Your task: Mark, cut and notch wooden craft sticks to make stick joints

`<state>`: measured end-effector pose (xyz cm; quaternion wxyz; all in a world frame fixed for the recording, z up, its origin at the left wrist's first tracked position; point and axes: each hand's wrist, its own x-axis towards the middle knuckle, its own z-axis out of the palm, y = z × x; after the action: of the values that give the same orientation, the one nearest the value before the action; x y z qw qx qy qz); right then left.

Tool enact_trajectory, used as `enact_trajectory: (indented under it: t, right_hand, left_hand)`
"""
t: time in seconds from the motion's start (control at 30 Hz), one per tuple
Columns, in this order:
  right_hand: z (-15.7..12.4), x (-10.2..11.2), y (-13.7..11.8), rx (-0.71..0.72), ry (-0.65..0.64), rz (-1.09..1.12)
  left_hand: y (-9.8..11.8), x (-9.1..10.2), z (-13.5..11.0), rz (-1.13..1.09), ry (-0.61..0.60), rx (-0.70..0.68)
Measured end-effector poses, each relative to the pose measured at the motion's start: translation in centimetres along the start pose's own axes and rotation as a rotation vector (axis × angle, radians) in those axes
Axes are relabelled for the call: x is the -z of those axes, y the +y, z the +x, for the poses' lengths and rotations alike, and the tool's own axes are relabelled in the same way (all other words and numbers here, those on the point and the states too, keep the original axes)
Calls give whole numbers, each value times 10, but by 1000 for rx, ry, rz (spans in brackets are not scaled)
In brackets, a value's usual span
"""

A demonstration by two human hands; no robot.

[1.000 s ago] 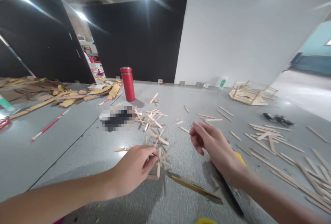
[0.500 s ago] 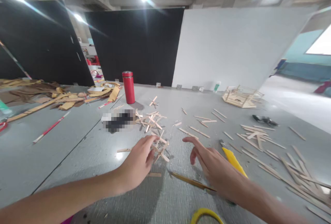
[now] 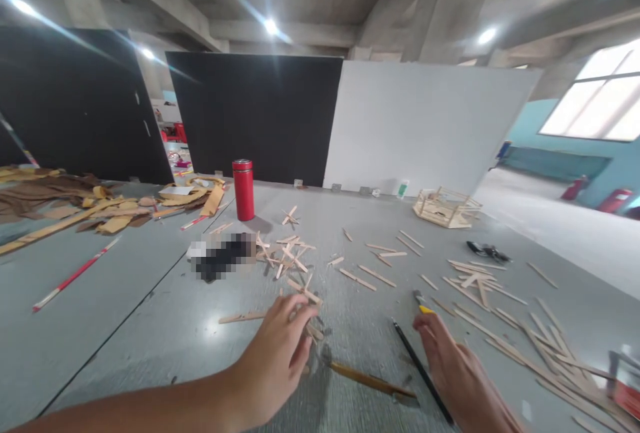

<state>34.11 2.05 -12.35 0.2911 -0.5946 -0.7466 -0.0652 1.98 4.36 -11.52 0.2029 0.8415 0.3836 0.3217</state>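
My left hand has its fingers closed on a small piece of crossed wooden sticks, and the fingers cover part of it. My right hand is bent over a yellow utility knife. Only the front end of that knife shows; the rest is under the hand, with the fingers curled close round it. Between the hands lie a thin brown tool and a black pencil, the pencil close beside my right hand.
More crossed sticks lie ahead, near a red flask. Loose sticks spread over the right side. A wooden frame model stands at the back right, brown and yellow scraps at the left. A red-and-white pencil lies left.
My right hand has moved down and right, onto the utility knife. My left hand stays at the crossed sticks. The view has tilted up and turned slightly right.
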Motion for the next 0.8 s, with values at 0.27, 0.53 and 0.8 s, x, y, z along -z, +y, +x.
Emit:
enact_trajectory:
  t: [0.27,0.53,0.8]
  right_hand:
    - [-8,-8,34,220,-20,-249]
    - [-7,9,125,28,11,-371]
    - [3,15,140,-148,-47,-305]
  left_hand:
    - [1,3,0,40,-196,37]
    - [-1,3,-3,112,-208,16]
    - [-11,0,-10,439,56,-50]
